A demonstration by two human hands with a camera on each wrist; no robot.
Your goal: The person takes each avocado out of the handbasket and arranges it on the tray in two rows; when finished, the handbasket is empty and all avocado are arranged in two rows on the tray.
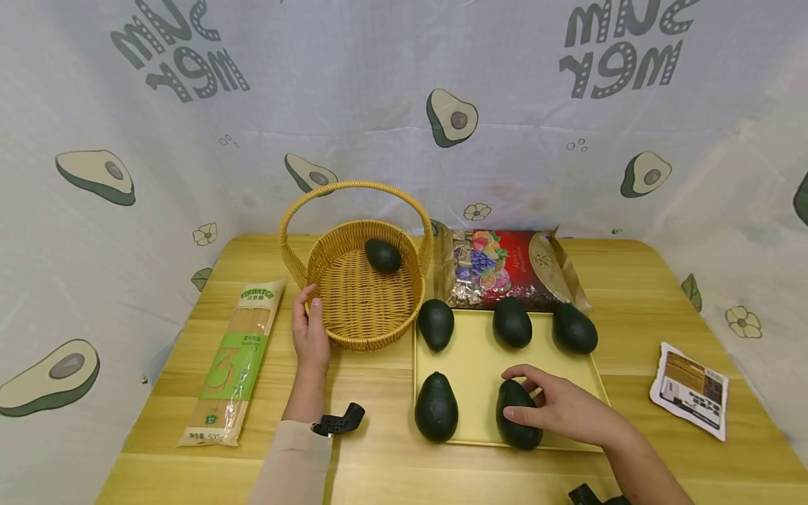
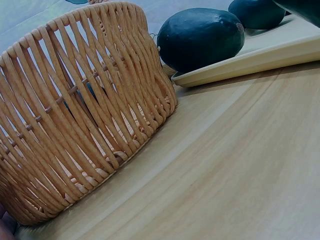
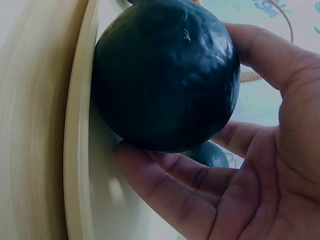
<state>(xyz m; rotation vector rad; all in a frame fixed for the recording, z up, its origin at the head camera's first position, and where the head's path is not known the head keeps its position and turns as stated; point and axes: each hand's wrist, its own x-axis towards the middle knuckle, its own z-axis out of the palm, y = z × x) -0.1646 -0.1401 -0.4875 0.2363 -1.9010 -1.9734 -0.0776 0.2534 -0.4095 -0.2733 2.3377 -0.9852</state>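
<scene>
My left hand point(image 1: 311, 337) grips the left front rim of a round wicker basket point(image 1: 362, 342) with a tall handle, thumb inside the rim. Inside the basket, one dark green avocado point(image 1: 382, 257) lies against the back right wall. My right hand point(image 1: 558, 410) holds another avocado point(image 1: 517, 429) between thumb and fingers at the front of a shallow yellow tray point(image 1: 470, 358). In the right wrist view this avocado point(image 3: 165, 75) fills the grasp, close to the tray's rim. Several more avocados stay on the tray, one point(image 1: 436, 408) at its front left corner.
Behind the tray lies a red and gold candy bag point(image 1: 524, 270). A spaghetti packet point(image 1: 233, 368) is on the left of the wooden table point(image 1: 379, 456), and a small white and brown pouch point(image 1: 690, 391) on the right. A printed cloth point(image 1: 379, 105) hangs behind.
</scene>
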